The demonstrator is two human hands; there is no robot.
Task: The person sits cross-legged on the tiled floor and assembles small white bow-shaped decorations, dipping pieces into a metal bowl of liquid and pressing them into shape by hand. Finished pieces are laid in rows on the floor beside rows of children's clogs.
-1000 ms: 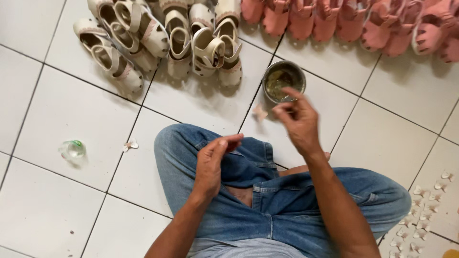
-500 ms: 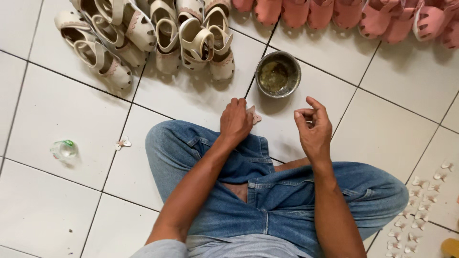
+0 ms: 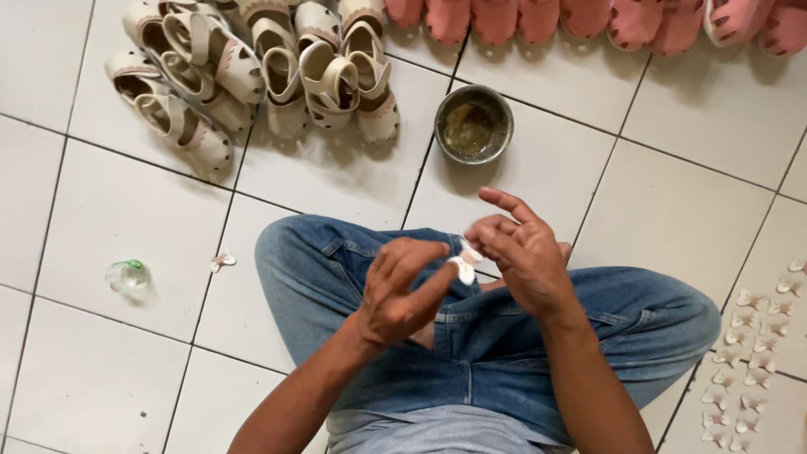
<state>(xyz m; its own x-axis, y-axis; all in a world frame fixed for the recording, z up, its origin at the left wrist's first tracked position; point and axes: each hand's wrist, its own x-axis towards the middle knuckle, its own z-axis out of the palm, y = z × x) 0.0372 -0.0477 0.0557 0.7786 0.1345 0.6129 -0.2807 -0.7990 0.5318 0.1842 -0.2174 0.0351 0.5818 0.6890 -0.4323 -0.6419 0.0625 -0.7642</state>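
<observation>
I sit cross-legged in blue jeans (image 3: pixel 471 336) on a white tiled floor. My left hand (image 3: pixel 403 290) and my right hand (image 3: pixel 521 252) meet above my lap. Between their fingertips is a small white bow-shaped ornament (image 3: pixel 463 267); the left fingers pinch it from below and the right fingers touch its top. A small metal bowl (image 3: pixel 473 124) with yellowish liquid stands on the floor just beyond my hands.
Several cream child sandals (image 3: pixel 252 76) lie piled at the upper left. A row of pink shoes (image 3: pixel 588 21) runs along the top edge. Several small white ornaments (image 3: pixel 752 353) are laid out at the right. A small clear container (image 3: pixel 127 276) and one loose ornament (image 3: pixel 223 261) lie left.
My left hand drew back from the floor near the bowl with the white ornament. Both hands came together over my lap. The view shifted slightly.
</observation>
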